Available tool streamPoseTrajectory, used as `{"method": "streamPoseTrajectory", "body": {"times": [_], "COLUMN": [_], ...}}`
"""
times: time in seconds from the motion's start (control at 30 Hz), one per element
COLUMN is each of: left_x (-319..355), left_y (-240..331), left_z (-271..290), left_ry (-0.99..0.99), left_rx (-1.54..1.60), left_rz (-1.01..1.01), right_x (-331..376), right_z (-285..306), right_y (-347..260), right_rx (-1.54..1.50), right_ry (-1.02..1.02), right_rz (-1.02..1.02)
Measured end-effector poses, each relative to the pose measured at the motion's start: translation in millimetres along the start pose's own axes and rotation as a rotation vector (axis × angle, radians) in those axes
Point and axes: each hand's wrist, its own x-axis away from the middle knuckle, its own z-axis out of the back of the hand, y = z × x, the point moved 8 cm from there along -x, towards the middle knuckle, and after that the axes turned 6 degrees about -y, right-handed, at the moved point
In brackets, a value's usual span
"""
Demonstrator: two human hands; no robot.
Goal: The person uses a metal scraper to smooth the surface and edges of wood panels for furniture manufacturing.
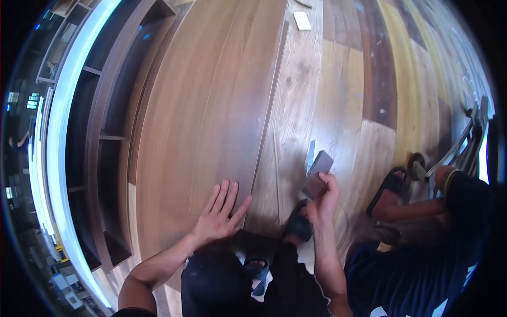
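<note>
My left hand (219,211) lies on a wide brown wooden panel (211,105), its fingers stretched out and spread near the panel's right edge. A flat, grey-brown rectangular block (320,166) is gripped in my right hand (325,201), tilted up above the floor just right of the panel. It looks like a sanding block, but its exact kind does not show. Part of the block is covered by my fingers. Along the panel's right edge runs a thin wooden strip (277,174).
Left of the panel stands a dark shelf unit (111,137) with several compartments. A small white block (302,20) lies at the far end. Close on my right is another person in dark clothes (417,269), one sandalled foot (388,193) on the patchwork plank floor (377,142). Metal bars (475,132) stand beyond.
</note>
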Motion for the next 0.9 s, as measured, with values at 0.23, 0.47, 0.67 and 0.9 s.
{"method": "streamPoseTrajectory", "body": {"times": [0.23,0.47,0.67,0.9], "left_x": [23.6,50.3,72.9,100.2], "left_y": [1.1,-9.8,-22.0,-50.6], "left_z": [53.5,138.9,191.1,244.5], "left_ry": [0.259,0.472,0.698,0.91], "left_rx": [-0.095,-0.08,-0.034,0.083], "left_rz": [-0.088,-0.128,-0.095,-0.02], "right_x": [6.2,11.4,15.9,16.1], "right_z": [-38.6,-80.9,-183.4,-312.0], "right_y": [-1.5,-24.6,-82.2,-130.1], "right_rx": [-0.044,-0.077,-0.015,0.212], "right_ry": [-0.055,-0.162,-0.42,-0.535], "right_rz": [-0.109,-0.091,-0.044,0.034]}}
